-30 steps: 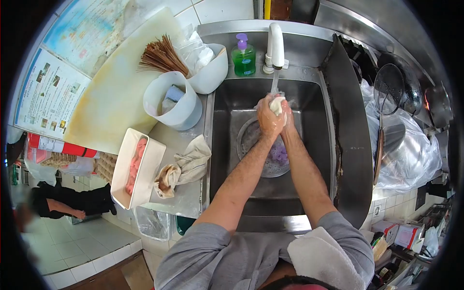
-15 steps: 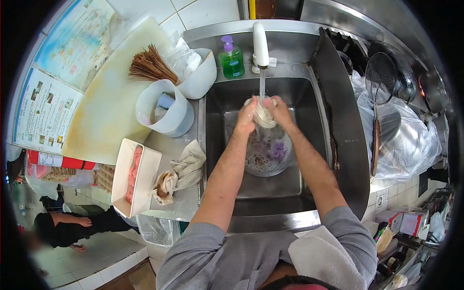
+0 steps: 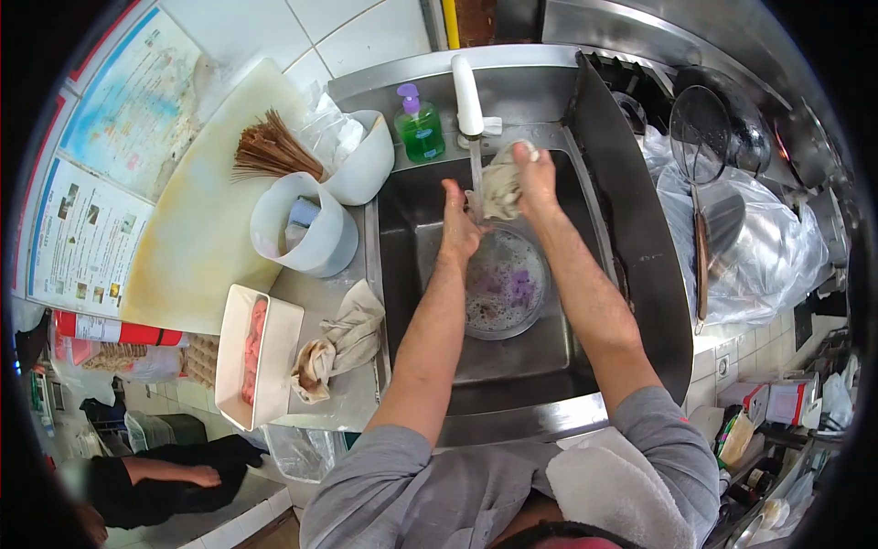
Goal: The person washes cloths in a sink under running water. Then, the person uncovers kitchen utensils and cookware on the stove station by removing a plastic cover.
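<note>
My right hand (image 3: 538, 180) is closed on a wet beige cloth (image 3: 500, 186), lifted beside the tap at the back of the sink. My left hand (image 3: 460, 222) is under the running water, thumb apart from the fingers, with nothing gripped in it; the cloth is just to its right. Water falls from the white tap (image 3: 468, 101). Below my hands, in the steel sink (image 3: 476, 371), stands a clear round bowl (image 3: 503, 331) of foamy water with something purple in it.
Left of the sink are a crumpled cloth (image 3: 352, 325), a cream bin (image 3: 273, 366) with something pink inside, and white tubs (image 3: 334, 242). A green soap bottle (image 3: 420, 133) stands behind. On the right are a strainer (image 3: 701, 137) and plastic bags (image 3: 759, 265). Another person's arm (image 3: 169, 471) shows lower left.
My hands have moved apart. My right hand has carried the cloth up and to the right, and my left hand has let go of it. The view has shifted slightly.
</note>
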Demonstrator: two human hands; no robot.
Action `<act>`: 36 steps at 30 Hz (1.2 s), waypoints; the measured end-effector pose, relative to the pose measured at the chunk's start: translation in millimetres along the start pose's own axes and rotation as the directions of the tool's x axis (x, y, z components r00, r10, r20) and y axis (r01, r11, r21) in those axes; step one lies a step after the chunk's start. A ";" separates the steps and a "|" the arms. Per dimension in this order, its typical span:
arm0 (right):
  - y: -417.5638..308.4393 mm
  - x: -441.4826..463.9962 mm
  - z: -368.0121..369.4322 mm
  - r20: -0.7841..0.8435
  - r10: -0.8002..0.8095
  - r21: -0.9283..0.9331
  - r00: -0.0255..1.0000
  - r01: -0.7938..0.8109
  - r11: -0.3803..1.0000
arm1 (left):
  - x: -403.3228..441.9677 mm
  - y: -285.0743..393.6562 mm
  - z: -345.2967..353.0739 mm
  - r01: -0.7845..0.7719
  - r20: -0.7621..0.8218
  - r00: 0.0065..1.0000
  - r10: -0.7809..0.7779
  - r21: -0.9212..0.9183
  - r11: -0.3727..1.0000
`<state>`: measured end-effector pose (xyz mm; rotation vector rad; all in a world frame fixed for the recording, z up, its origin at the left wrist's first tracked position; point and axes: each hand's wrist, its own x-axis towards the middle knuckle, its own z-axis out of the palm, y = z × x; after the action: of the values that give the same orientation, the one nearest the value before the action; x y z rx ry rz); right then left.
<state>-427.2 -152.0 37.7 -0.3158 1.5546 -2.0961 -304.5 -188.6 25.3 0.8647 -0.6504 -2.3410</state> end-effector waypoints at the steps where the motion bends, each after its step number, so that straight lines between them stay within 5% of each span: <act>1: 2.6 -8.8 6.8 0.037 -0.003 -0.022 0.999 0.004 1.000 | 13.1 -15.2 -5.7 0.028 -0.074 0.997 -0.031 -0.035 0.999; 2: 1.4 -12.2 11.7 0.063 -0.020 -0.043 0.998 0.023 0.999 | 28.5 -25.0 -10.7 0.041 -0.041 0.998 -0.042 -0.025 0.999; 4: 28.4 -17.1 15.3 0.075 0.035 -0.124 0.997 -0.026 0.992 | 46.9 -40.3 -21.2 0.146 0.453 0.891 0.019 -0.326 0.934; 6: 20.7 -32.0 3.5 0.170 0.096 0.305 0.981 -0.145 0.941 | 46.5 -26.3 -7.0 0.001 0.297 0.948 0.113 -0.358 0.934; 8: 22.8 -32.8 -17.8 0.021 0.114 0.300 0.993 -0.115 0.947 | 44.8 -11.6 -4.1 -0.179 0.201 0.964 0.176 -0.002 0.984; 10: 22.5 -36.2 -36.6 -0.042 0.506 0.118 0.861 -0.499 0.859 | 35.6 -2.9 7.9 -0.435 0.133 0.899 0.418 0.141 0.890; 12: 32.0 -30.4 -42.5 0.127 0.713 0.185 0.690 -0.722 0.666 | 17.3 -8.5 21.4 -0.503 0.126 0.865 0.486 0.234 0.832; 14: 42.6 -27.3 -35.6 0.439 0.598 0.347 0.671 -0.740 0.576 | -0.9 -18.3 26.2 -0.568 0.112 0.817 0.566 0.322 0.757; 15: 38.7 -30.8 -25.5 0.431 0.487 0.427 0.760 -0.647 0.632 | -10.4 -24.2 24.8 -0.577 0.223 0.813 0.538 0.444 0.686; 16: 94.9 -2.2 -36.0 0.561 0.383 0.496 0.734 -0.668 0.555 | -16.2 -26.8 22.5 -0.586 0.327 0.806 0.493 0.552 0.592; 17: 86.3 -7.8 -33.6 0.549 0.390 0.483 0.739 -0.661 0.575 | -15.6 -25.8 19.0 -0.590 0.332 0.804 0.493 0.553 0.589; 19: 72.7 -14.7 -25.2 0.535 0.393 0.470 0.748 -0.650 0.598 | -5.3 -21.6 7.6 -0.503 0.131 0.863 0.488 0.312 0.806; 22: 58.6 -20.9 -13.7 0.372 0.445 0.304 0.815 -0.560 0.771 | -2.6 -2.4 -9.6 0.011 0.264 0.964 0.020 -0.116 0.993; 24: 36.4 -22.4 -6.7 0.424 0.306 -0.227 0.852 -0.227 0.947 | -5.6 -11.0 -9.0 0.042 0.264 0.965 -0.004 -0.140 0.989; 25: 42.9 -15.8 -10.3 0.443 0.308 -0.142 0.842 -0.274 0.951 | -4.6 -12.2 -14.0 0.073 0.261 0.965 -0.026 -0.171 0.983; 26: 46.3 -12.4 -15.1 0.413 0.365 -0.035 0.834 -0.386 0.922 | 16.2 -16.0 -33.0 0.107 0.452 0.892 -0.022 -0.163 0.981; 27: 42.7 -14.4 -19.6 0.448 0.291 0.085 0.846 -0.364 0.928 | 22.3 -16.2 -28.1 0.060 0.394 0.919 -0.002 -0.136 0.989; 28: 85.3 6.3 -30.8 0.443 -0.041 0.054 0.896 0.019 0.998 | 24.5 -12.0 -20.3 0.043 0.340 0.940 0.005 -0.133 0.990; 29: 55.9 -12.7 -29.8 0.284 -0.028 -0.110 0.958 0.061 0.992 | 25.9 -4.4 -16.7 -0.041 0.303 0.949 0.083 -0.142 0.989; 30: 38.4 -29.6 -27.5 0.196 0.032 0.000 0.980 -0.033 0.999 | 33.9 1.9 -13.9 -0.039 0.224 0.972 0.073 -0.153 0.987; 31: 25.2 -38.1 -28.0 0.247 0.249 0.268 0.936 -0.313 0.911 | 33.6 6.4 -9.0 -0.135 0.138 0.979 0.150 -0.110 0.985; 32: 25.4 -38.3 -29.9 0.318 0.280 0.283 0.906 -0.373 0.884 | 22.4 14.1 3.0 -0.203 0.013 0.979 0.202 0.028 0.979; 34: 23.4 -39.2 -31.2 0.578 0.328 0.406 0.747 -0.612 0.679 | 12.2 9.2 11.4 -0.363 0.148 0.931 0.333 0.290 0.886; 35: 33.3 -28.6 -32.3 0.649 0.261 0.409 0.714 -0.617 0.672 | 19.2 -1.4 8.0 -0.455 0.214 0.888 0.408 0.540 0.708; 36: 43.6 -19.5 -29.1 0.709 0.187 0.417 0.680 -0.617 0.667 | 8.7 -11.3 15.7 -0.636 0.338 0.739 0.583 0.636 0.438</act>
<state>-413.1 -127.4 -10.5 -0.2973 0.4063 -1.7277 -324.7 -182.1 25.4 0.6640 -1.6838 -1.3952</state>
